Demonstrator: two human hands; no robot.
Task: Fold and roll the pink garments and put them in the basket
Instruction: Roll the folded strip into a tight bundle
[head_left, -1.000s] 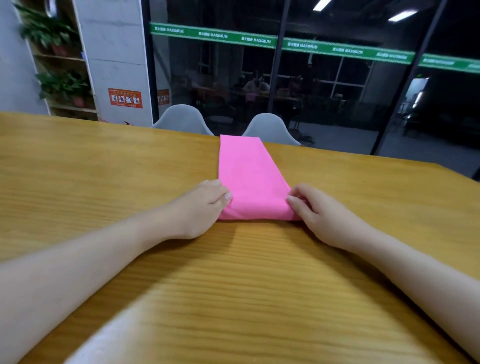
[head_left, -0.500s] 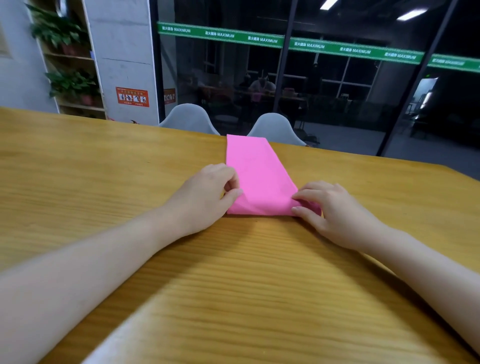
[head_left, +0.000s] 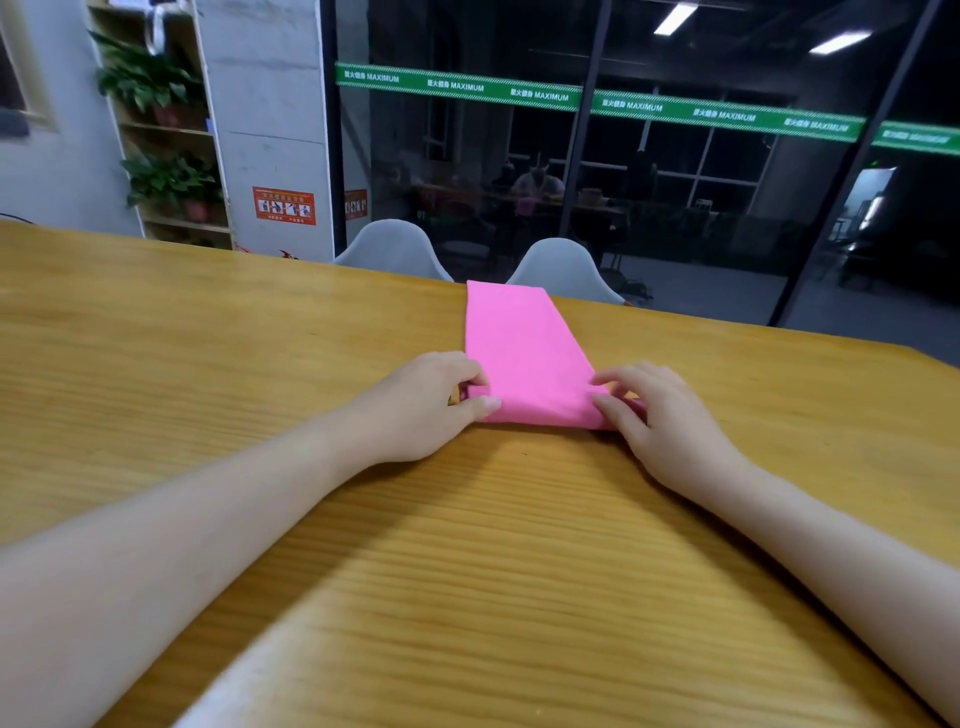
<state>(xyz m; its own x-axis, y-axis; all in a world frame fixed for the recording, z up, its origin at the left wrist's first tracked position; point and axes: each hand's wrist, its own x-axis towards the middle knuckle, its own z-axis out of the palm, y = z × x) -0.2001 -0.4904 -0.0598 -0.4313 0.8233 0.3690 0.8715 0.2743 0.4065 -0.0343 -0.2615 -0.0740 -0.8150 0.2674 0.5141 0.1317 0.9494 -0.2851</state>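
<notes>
A pink garment (head_left: 519, 343), folded into a long narrow strip, lies on the wooden table (head_left: 208, 364) and runs from my hands to the far edge. My left hand (head_left: 431, 405) pinches the strip's near left corner between thumb and curled fingers. My right hand (head_left: 660, 415) pinches the near right corner the same way. The near end is lifted and curled over into the start of a roll. No basket is in view.
Two grey chairs (head_left: 395, 249) (head_left: 563, 270) stand behind the table's far edge, with a glass wall behind them. A shelf with potted plants (head_left: 161, 135) stands at the back left.
Both hands have gone from resting beside the near end to pinching its corners, and the near edge has been turned up and away from me.
</notes>
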